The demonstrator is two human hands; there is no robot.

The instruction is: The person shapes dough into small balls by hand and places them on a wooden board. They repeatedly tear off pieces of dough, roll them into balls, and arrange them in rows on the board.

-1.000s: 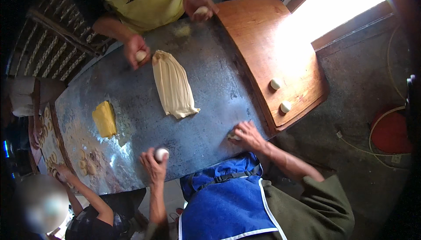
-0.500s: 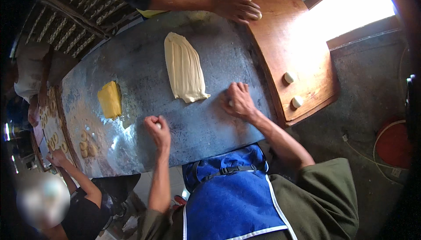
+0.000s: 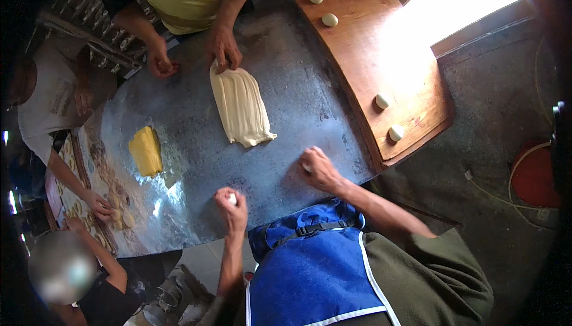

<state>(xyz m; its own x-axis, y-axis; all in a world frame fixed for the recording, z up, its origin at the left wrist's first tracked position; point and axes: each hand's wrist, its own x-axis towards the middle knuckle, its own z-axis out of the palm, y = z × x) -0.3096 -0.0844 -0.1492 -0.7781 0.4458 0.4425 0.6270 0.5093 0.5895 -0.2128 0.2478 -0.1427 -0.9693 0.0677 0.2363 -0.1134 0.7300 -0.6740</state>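
Observation:
My left hand (image 3: 231,208) is closed above the near edge of the dark worktable, and a small piece of pale dough (image 3: 232,198) shows between thumb and fingers. Cupped low on the tabletop further right, my right hand (image 3: 319,170) has its fingers curled round a dough ball, mostly hidden beneath it. Beyond both hands lies a long, ridged sheet of cream dough (image 3: 243,108). A co-worker's hand (image 3: 225,51) grips its far end.
At the right, a wooden board (image 3: 363,46) carries several pale dough balls (image 3: 396,133). A yellow folded slab (image 3: 146,151) sits on the table's left part. Small dough pieces (image 3: 122,216) lie at the left end, where another person's hand (image 3: 100,206) reaches in.
Both my hands have come nearer the table's front edge. The co-worker opposite has left two dough balls on the board and taken hold of the sheet. A person at left now reaches over the table.

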